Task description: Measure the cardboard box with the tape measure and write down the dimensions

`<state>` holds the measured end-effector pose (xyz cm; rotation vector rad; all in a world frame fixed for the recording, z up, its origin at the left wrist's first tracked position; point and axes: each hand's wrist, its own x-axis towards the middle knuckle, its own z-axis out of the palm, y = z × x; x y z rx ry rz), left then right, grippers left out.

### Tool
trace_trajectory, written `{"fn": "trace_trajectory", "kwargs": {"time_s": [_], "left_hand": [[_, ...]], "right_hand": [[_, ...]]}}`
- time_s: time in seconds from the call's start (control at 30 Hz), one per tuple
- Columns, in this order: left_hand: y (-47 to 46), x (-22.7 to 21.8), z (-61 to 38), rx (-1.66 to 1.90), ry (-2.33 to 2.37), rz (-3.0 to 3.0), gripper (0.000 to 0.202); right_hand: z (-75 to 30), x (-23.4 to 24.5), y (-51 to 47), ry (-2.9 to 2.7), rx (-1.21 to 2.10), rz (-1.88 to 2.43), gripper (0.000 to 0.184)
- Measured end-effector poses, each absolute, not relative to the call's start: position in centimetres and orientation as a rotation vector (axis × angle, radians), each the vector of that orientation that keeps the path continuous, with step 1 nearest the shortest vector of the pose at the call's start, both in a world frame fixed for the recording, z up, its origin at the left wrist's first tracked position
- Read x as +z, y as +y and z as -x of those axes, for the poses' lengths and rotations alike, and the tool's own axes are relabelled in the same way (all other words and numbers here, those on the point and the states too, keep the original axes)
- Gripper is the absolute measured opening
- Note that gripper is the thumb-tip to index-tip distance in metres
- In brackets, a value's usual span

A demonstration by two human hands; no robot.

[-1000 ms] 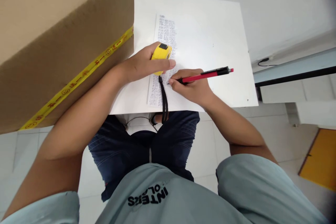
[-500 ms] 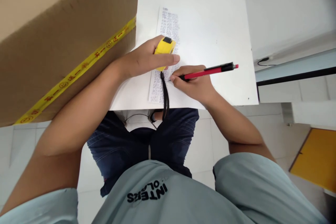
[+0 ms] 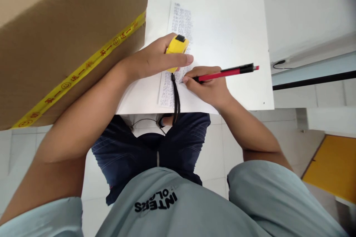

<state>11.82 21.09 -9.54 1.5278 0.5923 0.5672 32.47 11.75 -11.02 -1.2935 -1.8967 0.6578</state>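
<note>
My left hand (image 3: 155,59) is wrapped round a yellow tape measure (image 3: 176,46), holding it down on a sheet of paper (image 3: 180,22) covered in small handwritten rows. A black wrist strap (image 3: 175,96) hangs from the tape measure over the table's near edge. My right hand (image 3: 208,87) pinches a red and black pen (image 3: 226,73), its tip touching the paper just right of the tape measure. The paper lies on a white table (image 3: 222,26).
A big cardboard box (image 3: 61,33) sealed with yellow printed tape stands on the table's left side, close to my left forearm. A yellow board (image 3: 332,164) lies on the tiled floor at the lower right. A black cable (image 3: 279,63) runs by the wall.
Both hands, the tape measure and the pen have kept their grip and place on the paper. The view has shifted slightly, so everything sits a little higher and further right.
</note>
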Motion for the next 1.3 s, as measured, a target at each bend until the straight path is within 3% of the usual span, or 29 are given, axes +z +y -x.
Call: {"fn": "trace_trajectory", "kwargs": {"time_s": [0.63,0.9,1.3], "left_hand": [[20.95,-9.05,-11.73,0.544,0.553,-1.591,0.041],[21.28,-9.52,-11.90,0.546,0.528,-1.594,0.058],[21.26,-9.34,-11.74,0.530,0.505,-1.615,0.057]], "right_hand": [[-32.87,-11.55,11.78,-1.886,0.608,1.233,0.015],[-32.96,-11.63,11.89,-1.863,0.629,1.221,0.014],[-33.04,-11.72,11.87,-1.878,0.615,1.231,0.016]]}}
